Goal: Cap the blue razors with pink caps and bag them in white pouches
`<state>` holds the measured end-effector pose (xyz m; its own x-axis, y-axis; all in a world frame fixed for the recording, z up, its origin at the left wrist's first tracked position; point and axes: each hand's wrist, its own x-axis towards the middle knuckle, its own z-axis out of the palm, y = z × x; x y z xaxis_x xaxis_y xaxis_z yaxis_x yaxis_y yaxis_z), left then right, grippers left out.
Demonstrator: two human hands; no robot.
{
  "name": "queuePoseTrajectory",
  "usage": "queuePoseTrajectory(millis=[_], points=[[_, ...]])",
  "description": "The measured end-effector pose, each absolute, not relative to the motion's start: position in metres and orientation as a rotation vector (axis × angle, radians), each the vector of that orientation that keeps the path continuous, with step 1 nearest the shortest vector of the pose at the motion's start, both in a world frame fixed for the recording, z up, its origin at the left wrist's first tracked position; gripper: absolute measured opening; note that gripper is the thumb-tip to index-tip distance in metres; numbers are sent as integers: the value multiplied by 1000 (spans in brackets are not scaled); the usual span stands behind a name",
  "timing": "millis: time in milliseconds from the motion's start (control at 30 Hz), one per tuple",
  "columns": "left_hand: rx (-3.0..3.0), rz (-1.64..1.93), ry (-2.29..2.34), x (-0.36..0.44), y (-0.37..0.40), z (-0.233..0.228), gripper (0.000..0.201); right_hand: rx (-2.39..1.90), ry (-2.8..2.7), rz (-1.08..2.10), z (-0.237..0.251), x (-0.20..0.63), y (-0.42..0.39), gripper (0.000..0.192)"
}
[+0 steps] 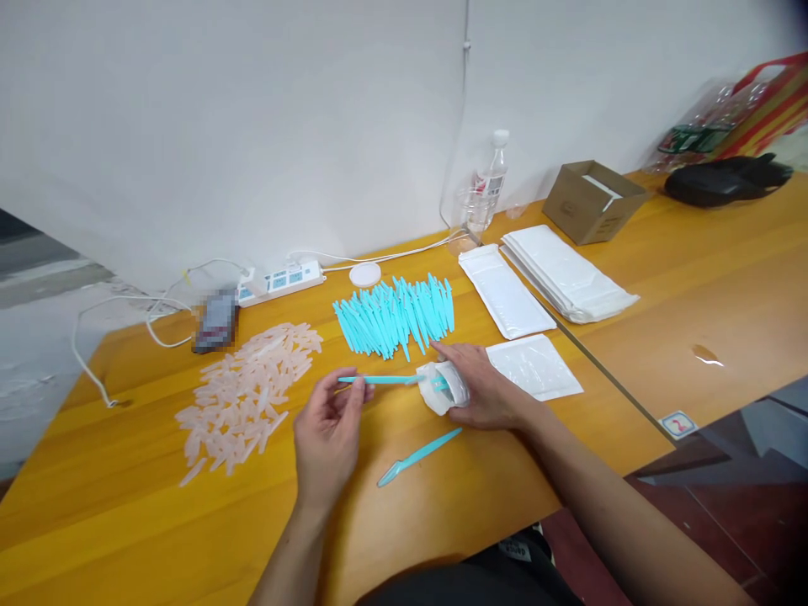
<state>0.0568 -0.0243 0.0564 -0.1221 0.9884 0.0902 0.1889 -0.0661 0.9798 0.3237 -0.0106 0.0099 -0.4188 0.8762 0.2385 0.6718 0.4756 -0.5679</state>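
Surface [126, 522]: yellow, wood-patterned, seamed, carrying everything. Places below taken from the pouch [432, 397]. Pale pieces [252, 387] in a broad spread to its left; teal heap [391, 316] just beyond it. White mailers [561, 273] stacked beyond it to the right, two more lying singly between. Box [584, 210] farther out that way; bottle [489, 185] beyond the pouch, by the wall.

Right hand [483, 387]: fingers wrapped round the pouch, mouth turned left, some teal showing inside. Left hand [332, 429], left of the pouch: thumb and fingers pinching a teal stick [385, 380] by one end, the other end at the pouch mouth. Loose stick [420, 457] on the near side of the pouch.

Handling, judged by eye: stick light, stiff, smooth, perhaps a little slippery; best pinched at the plain handle, clear of the sheathed-looking end. Pouch soft and light, likely to crumple; hold round the body, leaving the mouth free.

Writing: blue-edged label [678, 423], well right of the pouch, reads "2". Dark cloth [467, 581], nearer the wearer than the pouch, carries lettering, perhaps "dance". Bottle and box print illegible.
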Motion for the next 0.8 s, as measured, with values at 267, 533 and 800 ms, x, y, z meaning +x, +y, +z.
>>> queuePoseTrajectory(millis=[267,533,800], points=[[1825,775,1295,120,-25,19,32,-1217,-2233,552,13,319,-11,101],[2278,401,1353,102,-58,33,22,-1266,-2280,557,15,321,-10,105],[2114,521,1242,73,-61,52,17,-1272,-2288,523,14,321,-11,102]])
